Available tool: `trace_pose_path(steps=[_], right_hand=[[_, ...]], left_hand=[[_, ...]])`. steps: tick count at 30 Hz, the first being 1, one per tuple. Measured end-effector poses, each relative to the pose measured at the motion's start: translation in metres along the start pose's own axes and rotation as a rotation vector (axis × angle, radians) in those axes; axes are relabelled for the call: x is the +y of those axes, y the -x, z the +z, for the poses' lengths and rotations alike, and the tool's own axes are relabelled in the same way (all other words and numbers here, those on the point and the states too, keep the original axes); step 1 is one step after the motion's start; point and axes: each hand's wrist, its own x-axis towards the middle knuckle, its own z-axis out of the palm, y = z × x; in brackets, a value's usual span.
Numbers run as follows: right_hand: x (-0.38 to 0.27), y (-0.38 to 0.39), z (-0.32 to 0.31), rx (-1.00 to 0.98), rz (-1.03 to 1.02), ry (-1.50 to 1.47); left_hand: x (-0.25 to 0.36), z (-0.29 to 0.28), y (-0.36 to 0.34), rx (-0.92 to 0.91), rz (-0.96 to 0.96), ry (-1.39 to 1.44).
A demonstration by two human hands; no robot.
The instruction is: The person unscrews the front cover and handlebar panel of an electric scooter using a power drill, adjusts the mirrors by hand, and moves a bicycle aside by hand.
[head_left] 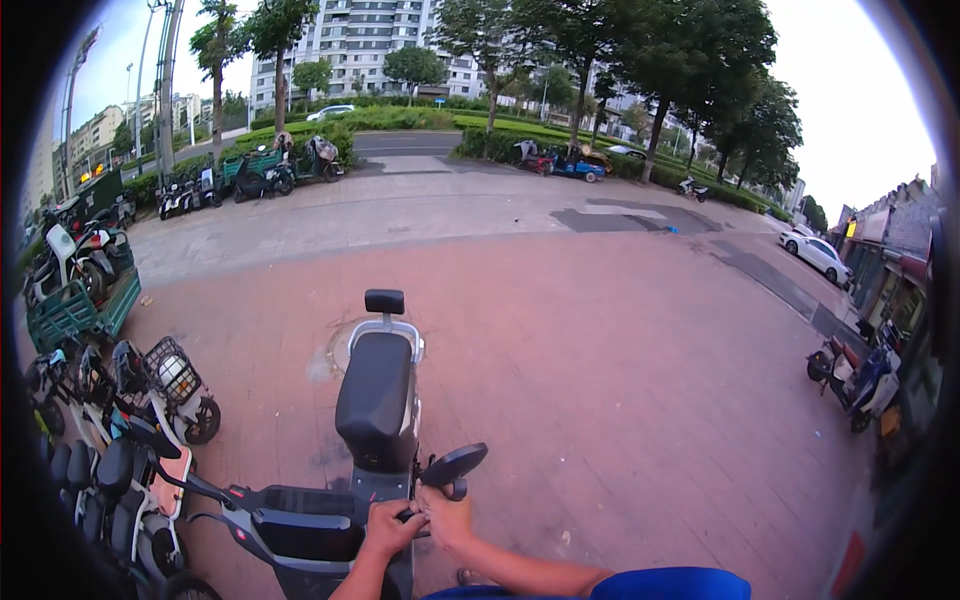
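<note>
An electric scooter with a black seat (376, 400) stands before me, its dark front panel (305, 530) turned toward me. At the right end of its handlebar, my left hand (387, 528) and my right hand (448, 516) meet, fingers closed. A small black part shows between them; what they pinch is mostly hidden. The mirror (455, 465), black and oval, sticks out just above my right hand. On the far side of the seat is a padded backrest (384, 301) on a silver rail. The scooter's left handlebar (190, 478) is free of my hands.
Several parked scooters crowd the left, one with a wire basket (173, 370). Behind them stands a green cargo tricycle (85, 305) loaded with scooters. Red paving (600, 380) spreads ahead and right. Another scooter (858, 375) and a white car (815, 255) stand along the right.
</note>
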Motion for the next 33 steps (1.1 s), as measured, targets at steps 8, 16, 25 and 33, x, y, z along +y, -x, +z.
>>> trace_pose_path(steps=[8,16,25,33], right_hand=[[-0.016,-0.015,-0.002,-0.075,0.047,-0.01],[-0.01,-0.016,-0.004,-0.09,0.053,0.047],[-0.016,-0.006,-0.04,-0.3,0.034,0.313],[-0.029,0.0,-0.047,-0.422,0.041,0.293]], left_hand=[[0.006,0.009,-0.01,0.103,-0.003,0.016],[0.008,0.003,-0.011,0.133,0.044,0.01],[0.015,-0.016,0.034,0.136,0.036,-0.493],[0.017,-0.012,0.035,0.082,-0.158,-0.532]])
